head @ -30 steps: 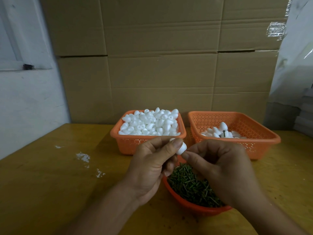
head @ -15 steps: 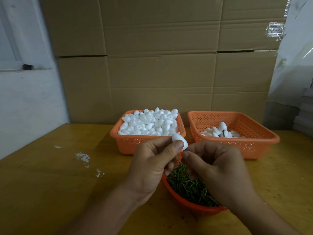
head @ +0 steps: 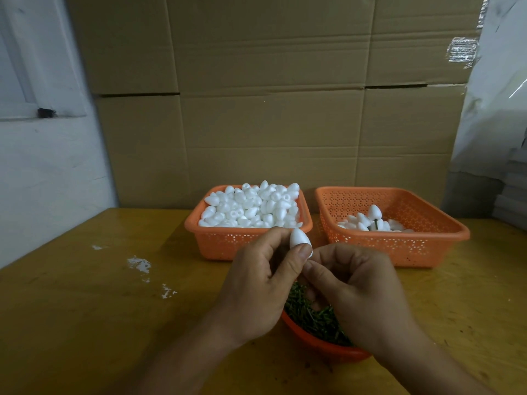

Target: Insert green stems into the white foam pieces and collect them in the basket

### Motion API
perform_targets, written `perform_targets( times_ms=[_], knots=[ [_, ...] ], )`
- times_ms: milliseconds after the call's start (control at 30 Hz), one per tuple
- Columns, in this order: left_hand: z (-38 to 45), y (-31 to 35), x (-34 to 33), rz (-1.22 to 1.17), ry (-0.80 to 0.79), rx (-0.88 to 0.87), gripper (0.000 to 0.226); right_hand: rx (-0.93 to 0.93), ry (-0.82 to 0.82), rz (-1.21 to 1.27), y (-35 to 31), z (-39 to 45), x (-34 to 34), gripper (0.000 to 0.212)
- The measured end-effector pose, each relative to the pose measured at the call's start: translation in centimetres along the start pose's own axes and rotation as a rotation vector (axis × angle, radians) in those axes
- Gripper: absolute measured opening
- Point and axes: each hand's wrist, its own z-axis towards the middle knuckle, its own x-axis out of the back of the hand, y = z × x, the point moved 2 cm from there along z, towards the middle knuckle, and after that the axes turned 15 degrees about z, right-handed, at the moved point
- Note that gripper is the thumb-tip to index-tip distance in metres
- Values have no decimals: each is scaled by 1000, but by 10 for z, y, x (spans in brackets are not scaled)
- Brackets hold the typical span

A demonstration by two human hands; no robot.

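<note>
White foam piece [head: 299,240] pinched in left hand [head: 258,283] fingers above red bowl [head: 322,344] of green stems [head: 310,317]. Right hand [head: 362,295] fingers curled against it, perhaps pinching a stem. Far right, orange basket [head: 399,246] on table [head: 85,309].

Worktop [head: 85,323]: wood, yellowish, slight sheen, w/ white flecks. Left basket [head: 228,243] & right basket [head: 399,249]: orange plastic, perforated walls, smooth rims. Bowl [head: 322,344] near the hands: orange-red plastic, glossier. Foam piece [head: 299,240] in fingers [head: 296,259]: white, matt, smooth; same for the foam pile [head: 251,206]. Green stems [head: 310,317]: dull, thin, material can't tell. Back wall: cardboard boxes [head: 271,109], brown, matt, w/ shiny tape patch [head: 462,52].
</note>
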Motion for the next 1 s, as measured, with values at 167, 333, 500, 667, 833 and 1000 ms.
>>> perform_targets(
  times_ms=[167, 333, 500, 667, 833, 1000],
  knots=[
    [0, 0, -1, -3, 3, -21, 24, -28, 7, 62, 4, -1, -2, 20],
    [-1, 3, -3, -13, 14, -45, 22, -50, -27, 92, 4, 0, -1, 18],
    [-4, 4, -7, -63, 4, -8, 23, -47, -23, 86, 5, 0, -3, 20],
    [-3, 4, -7, -71, -2, 10, 20, -61, 0, 127, 8, 1, -2, 17],
    [-5, 1, -10, -148, -51, 33, 24, -48, 23, 157, 10, 5, 3, 12],
    [-8, -8, -14, 53, -6, 43, 35, 20, 155, 68, 2, 21, 24, 12]
  ],
)
